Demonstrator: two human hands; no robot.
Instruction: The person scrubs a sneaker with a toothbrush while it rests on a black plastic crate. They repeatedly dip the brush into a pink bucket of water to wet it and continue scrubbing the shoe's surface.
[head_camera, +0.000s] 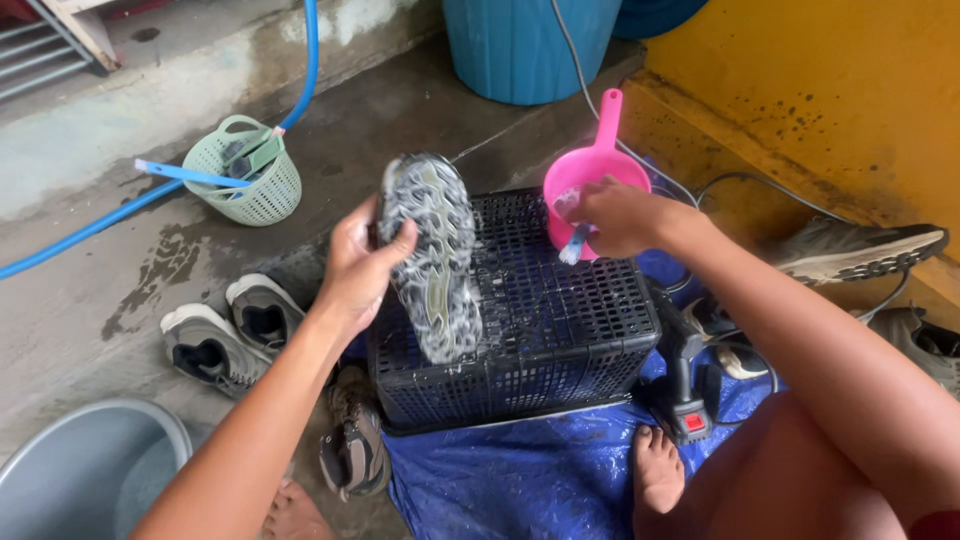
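Note:
My left hand (355, 270) grips a sneaker (432, 255) by its side, sole turned up and covered in soapy foam, above an overturned black plastic crate (560, 330). My right hand (620, 215) holds a small brush (573, 243) with its bristle end dipped at the rim of a pink water scoop (585, 170), which stands on the crate's far corner.
A pair of grey sneakers (225, 335) and a brown shoe (352, 440) lie left of the crate. A green basket (245, 170), blue hose (300, 70), blue barrel (530, 45), grey basin (85, 470), blue tarp (520, 480), a spray gun (685, 380) and more shoes (860, 250) surround me.

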